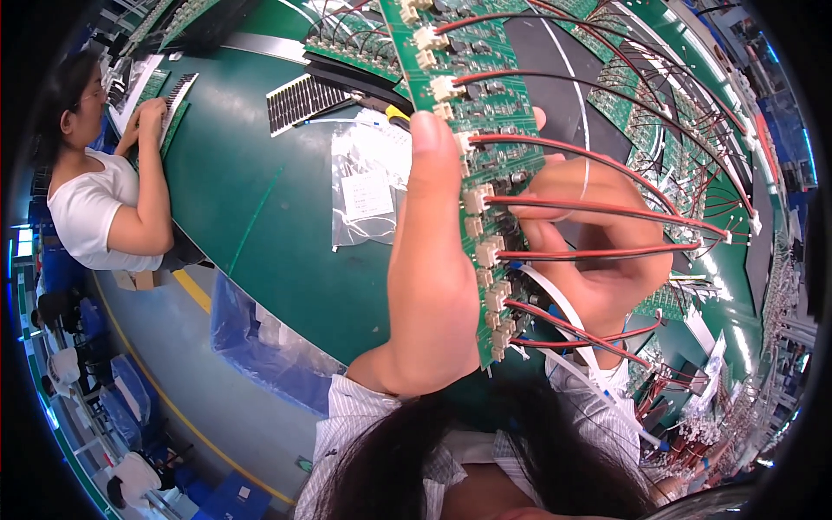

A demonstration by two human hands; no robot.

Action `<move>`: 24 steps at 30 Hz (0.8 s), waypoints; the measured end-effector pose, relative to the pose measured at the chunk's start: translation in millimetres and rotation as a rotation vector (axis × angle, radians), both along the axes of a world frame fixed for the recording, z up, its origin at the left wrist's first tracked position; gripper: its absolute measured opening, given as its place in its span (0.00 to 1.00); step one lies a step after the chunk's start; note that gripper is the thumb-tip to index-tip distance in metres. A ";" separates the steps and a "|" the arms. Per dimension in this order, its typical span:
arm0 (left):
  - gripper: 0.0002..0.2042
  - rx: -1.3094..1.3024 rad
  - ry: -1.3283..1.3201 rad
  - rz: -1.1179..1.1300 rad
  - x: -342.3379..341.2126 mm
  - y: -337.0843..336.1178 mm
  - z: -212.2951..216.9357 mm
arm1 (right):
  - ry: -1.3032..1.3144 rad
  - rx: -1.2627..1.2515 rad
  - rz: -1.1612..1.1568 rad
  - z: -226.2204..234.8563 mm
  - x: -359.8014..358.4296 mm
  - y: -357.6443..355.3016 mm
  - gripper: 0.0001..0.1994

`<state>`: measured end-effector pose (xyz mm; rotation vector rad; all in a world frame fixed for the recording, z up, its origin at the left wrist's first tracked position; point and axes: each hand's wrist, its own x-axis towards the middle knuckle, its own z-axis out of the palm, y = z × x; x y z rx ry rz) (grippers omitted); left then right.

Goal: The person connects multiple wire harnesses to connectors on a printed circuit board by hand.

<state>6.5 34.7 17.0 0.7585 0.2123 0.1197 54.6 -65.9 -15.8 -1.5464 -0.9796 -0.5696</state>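
Observation:
My left hand [429, 260] grips a long green circuit board [498, 117] by its left edge, thumb along the front, and holds it up over the table. A row of cream connectors [479, 199] runs down that edge. Red and black wires [598, 209] come out of several of them and arch to the right. Close to the board's right side is my right hand [607, 234], its fingers curled and thumb pressed in; what lies between the fingertips is hidden. A white flat cable [555, 299] passes below that hand.
The green table [286, 217] carries a clear plastic bag [368, 195] with a white label, a black-and-white strip panel [303, 100] and a yellow-black tool [397, 115]. More wired boards [685, 165] lie at right. A co-worker [108, 191] handles a board at far left.

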 end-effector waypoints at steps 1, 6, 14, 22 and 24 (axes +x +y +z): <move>0.28 0.008 -0.007 -0.009 -0.3 0.4 -1.0 | -0.001 0.001 0.001 1.5 -1.8 0.8 0.07; 0.28 -0.048 -0.022 0.019 1.0 -1.3 -1.8 | 0.159 0.041 -0.051 0.0 -7.7 1.9 0.06; 0.26 -0.073 -0.014 -0.002 3.5 -3.2 0.2 | 0.196 0.040 0.100 1.0 2.0 -8.7 0.06; 0.26 -0.112 0.071 -0.097 1.0 6.6 0.8 | 0.318 0.074 0.147 0.2 -0.9 -7.2 0.08; 0.26 -0.077 0.068 -0.099 2.4 7.6 -6.2 | 0.415 0.140 0.118 1.0 -3.7 -4.6 0.08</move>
